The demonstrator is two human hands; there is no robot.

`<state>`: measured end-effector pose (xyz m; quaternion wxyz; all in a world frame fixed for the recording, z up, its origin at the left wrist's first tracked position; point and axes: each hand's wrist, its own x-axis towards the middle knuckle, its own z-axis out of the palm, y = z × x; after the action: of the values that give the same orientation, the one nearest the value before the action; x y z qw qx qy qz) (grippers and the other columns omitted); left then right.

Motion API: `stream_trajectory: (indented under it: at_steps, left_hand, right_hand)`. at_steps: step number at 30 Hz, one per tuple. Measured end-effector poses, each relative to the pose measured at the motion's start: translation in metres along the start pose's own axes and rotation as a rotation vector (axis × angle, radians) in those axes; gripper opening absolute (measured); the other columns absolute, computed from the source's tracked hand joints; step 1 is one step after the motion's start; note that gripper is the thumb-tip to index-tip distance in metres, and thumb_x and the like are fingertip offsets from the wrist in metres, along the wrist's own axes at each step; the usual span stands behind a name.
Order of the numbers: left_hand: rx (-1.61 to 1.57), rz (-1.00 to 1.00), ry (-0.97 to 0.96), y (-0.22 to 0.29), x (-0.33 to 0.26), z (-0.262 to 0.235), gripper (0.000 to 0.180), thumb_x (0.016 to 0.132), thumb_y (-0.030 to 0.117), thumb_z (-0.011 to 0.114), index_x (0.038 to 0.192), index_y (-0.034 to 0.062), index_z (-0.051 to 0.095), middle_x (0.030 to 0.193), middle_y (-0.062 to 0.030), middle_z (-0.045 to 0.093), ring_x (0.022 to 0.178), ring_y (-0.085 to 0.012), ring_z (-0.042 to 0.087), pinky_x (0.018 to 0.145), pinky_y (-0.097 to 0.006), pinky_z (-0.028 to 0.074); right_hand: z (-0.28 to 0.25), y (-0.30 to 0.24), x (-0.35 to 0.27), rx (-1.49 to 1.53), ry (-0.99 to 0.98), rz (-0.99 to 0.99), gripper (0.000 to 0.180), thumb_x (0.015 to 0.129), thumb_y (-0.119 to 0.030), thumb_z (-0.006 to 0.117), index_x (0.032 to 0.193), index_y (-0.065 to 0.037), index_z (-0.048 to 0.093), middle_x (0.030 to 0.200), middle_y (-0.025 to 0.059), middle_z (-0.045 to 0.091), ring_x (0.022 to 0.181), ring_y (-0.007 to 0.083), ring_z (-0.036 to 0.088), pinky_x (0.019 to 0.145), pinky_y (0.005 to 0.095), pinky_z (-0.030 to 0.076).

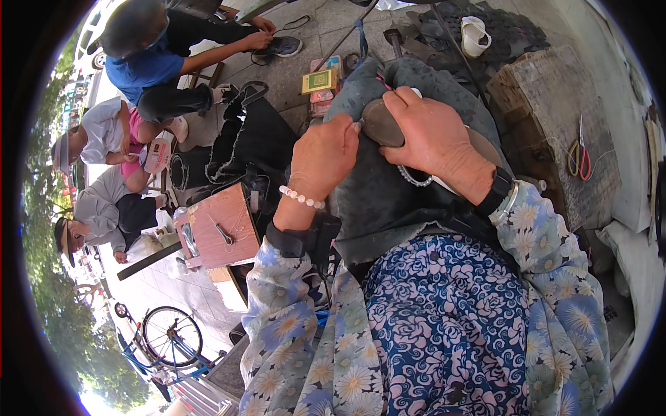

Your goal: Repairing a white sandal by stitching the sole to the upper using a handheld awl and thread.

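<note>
A shoe (383, 125) with a grey-brown sole lies sole up across my lap, on a dark, worn apron (378, 201). My right hand (430, 132) is closed over its middle, thumb and fingers wrapped round the sole. That hand hides much of the shoe; another part of the sole shows beyond the wrist. Close to the shoe's left edge, my left hand (324, 154) is closed in a pinch. A tiny shiny tip shows by its thumb, but what the fingers hold is too small to name.
At right, scissors (581, 156) lie on a wooden box (548, 90). A white shoe-like item (475, 36) rests on dark scraps. At left are a reddish board (220, 225) with a metal tool, black material (257, 132), small boxes (319, 82), several seated people and a bicycle (172, 336).
</note>
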<state>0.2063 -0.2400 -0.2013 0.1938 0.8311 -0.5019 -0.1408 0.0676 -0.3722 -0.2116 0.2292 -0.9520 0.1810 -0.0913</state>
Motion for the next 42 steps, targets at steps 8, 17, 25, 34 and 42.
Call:
stream_trajectory:
  at_steps: [8,17,25,34,42]
  left_hand:
    - [0.322,0.115,-0.046,0.008,0.0,-0.008,0.018,0.087,0.024,0.053,0.083,0.0062,0.057,0.064,-0.0178,0.061,0.061,-0.0362,0.063,0.056,-0.047,0.05]
    - [0.336,-0.033,-0.08,0.026,-0.005,0.002,0.018,0.088,0.021,0.051,0.082,0.0045,0.054,0.068,-0.0188,0.062,0.066,-0.0384,0.062,0.057,-0.049,0.049]
    - [0.226,-0.197,-0.022,0.037,-0.013,0.018,0.019,0.085,0.022,0.054,0.084,0.0036,0.057,0.074,-0.0204,0.064,0.07,-0.0384,0.064,0.063,-0.047,0.051]
    - [-0.11,-0.177,0.156,0.019,-0.027,0.038,0.02,0.086,0.014,0.049,0.075,-0.0018,0.053,0.071,-0.0236,0.061,0.067,-0.0435,0.059,0.059,-0.047,0.046]
    - [-0.336,-0.197,0.233,0.009,-0.026,0.029,0.022,0.087,0.018,0.05,0.078,-0.0001,0.056,0.073,-0.0261,0.058,0.072,-0.0461,0.057,0.061,-0.051,0.045]
  right_hand:
    - [-0.001,-0.002,0.0,-0.013,-0.04,0.014,0.065,0.059,-0.03,0.075,0.112,-0.002,0.049,0.101,0.0118,0.053,0.084,0.0314,0.061,0.071,0.0404,0.05]
    - [0.0,-0.007,-0.003,-0.041,-0.059,0.015,0.063,0.061,-0.029,0.075,0.112,-0.002,0.048,0.102,0.0127,0.054,0.085,0.031,0.061,0.072,0.0397,0.051]
    - [-0.002,-0.007,-0.001,-0.06,-0.109,0.041,0.065,0.059,-0.026,0.078,0.111,-0.001,0.047,0.102,0.0128,0.054,0.085,0.0313,0.062,0.072,0.0391,0.052]
    - [0.008,-0.003,-0.002,-0.033,0.067,-0.048,0.051,0.058,-0.025,0.077,0.095,-0.003,0.05,0.093,0.0129,0.056,0.078,0.0308,0.063,0.066,0.0396,0.053]
    - [0.002,-0.007,-0.001,-0.023,0.05,-0.016,0.053,0.058,-0.025,0.076,0.098,-0.002,0.051,0.097,0.0142,0.055,0.085,0.0306,0.062,0.072,0.0381,0.052]
